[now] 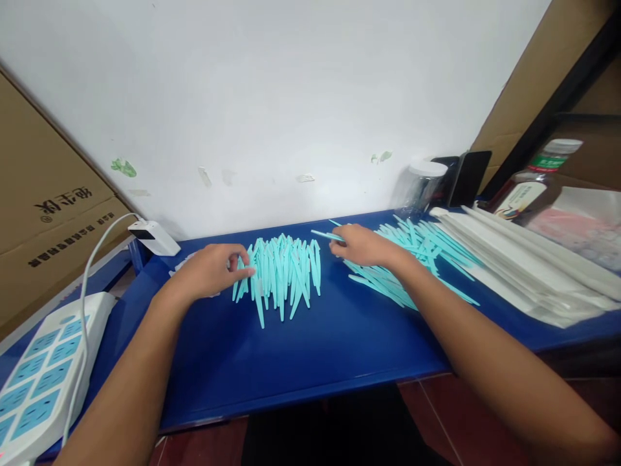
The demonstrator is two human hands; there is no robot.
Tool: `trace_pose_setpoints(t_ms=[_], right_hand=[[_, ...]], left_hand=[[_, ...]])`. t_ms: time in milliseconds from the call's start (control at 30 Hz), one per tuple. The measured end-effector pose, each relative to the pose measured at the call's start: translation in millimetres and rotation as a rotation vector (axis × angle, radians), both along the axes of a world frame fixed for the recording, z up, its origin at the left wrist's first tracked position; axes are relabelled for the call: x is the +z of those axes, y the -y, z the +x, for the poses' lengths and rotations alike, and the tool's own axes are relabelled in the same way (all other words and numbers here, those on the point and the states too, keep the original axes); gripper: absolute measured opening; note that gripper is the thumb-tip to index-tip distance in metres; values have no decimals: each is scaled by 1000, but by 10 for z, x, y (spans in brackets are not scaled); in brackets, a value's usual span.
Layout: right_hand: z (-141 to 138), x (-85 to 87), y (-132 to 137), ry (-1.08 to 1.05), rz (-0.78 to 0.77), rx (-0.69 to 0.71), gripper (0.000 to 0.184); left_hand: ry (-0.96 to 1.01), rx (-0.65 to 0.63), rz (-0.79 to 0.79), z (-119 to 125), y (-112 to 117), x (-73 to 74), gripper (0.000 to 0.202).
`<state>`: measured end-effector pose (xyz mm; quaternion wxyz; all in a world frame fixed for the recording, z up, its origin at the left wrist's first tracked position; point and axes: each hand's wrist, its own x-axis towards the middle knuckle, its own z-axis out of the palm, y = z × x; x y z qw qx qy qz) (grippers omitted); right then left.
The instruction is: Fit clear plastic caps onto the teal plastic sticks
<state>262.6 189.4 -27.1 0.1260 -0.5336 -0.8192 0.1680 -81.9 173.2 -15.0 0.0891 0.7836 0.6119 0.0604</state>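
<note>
My right hand (361, 244) pinches a thin turquoise tapered stick (324, 234) between thumb and fingers, its end pointing left. Behind that hand a loose heap of similar turquoise sticks (417, 243) spreads over the blue table (301, 362), partly hidden by my forearm. My left hand (218, 266) hovers at the left side of another turquoise pile (281, 272), whose sticks lie mostly lengthwise. Its thumb and index finger are curved with a small gap, and nothing shows held in them. Small whitish pieces (182, 264) lie partly hidden behind the left hand.
A white power strip (63, 362) with a cable lies at left, near a small white device (154, 237) and a cardboard box (48, 207). At right are white plastic sleeves (528, 272), a lidded clear jar (422, 188) and a dark bottle (528, 184). A white wall (301, 97) borders the back.
</note>
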Motion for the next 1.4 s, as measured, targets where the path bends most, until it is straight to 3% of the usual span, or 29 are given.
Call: trace_pose_setpoints(t_ms=[67, 133, 400, 600, 767, 900, 967, 1067, 1133, 1200, 1300, 1400], right_hand=[[50, -26, -61, -10, 35, -74, 21], [88, -48, -105, -12, 48, -109, 18], [143, -78, -131, 95, -11, -58, 13], [149, -73, -154, 98, -55, -41, 9], [139, -54, -141, 125, -132, 1, 15], [136, -38, -130, 85, -104, 4, 18], [81, -6, -92, -63, -37, 26, 20], [-121, 42, 42, -461, 86, 85, 24], [-302, 40, 161, -658, 96, 104, 28], [-459, 1, 260, -713, 39, 176, 28], [-558, -67, 310, -727, 29, 230, 36], [-493, -89, 248, -742, 111, 162, 34]], left_hand=[[95, -152, -107, 2, 9, 7, 36], [137, -212, -159, 22, 14, -5, 35], [186, -267, -280, 2, -38, -85, 33], [248, -280, -259, 18, -47, -97, 36], [471, -192, -112, -61, -58, 32, 37], [963, 9, -36, 32, -95, -9, 31], [1278, 139, -131, 202, -76, -84, 20], [1622, 316, -457, 544, 55, -186, 19], [1709, 339, -703, 765, 196, -223, 21], [1721, 285, -885, 937, 333, -242, 28], [1715, 234, -914, 1040, 432, -251, 26], [1559, 197, -763, 878, 348, -197, 33]])
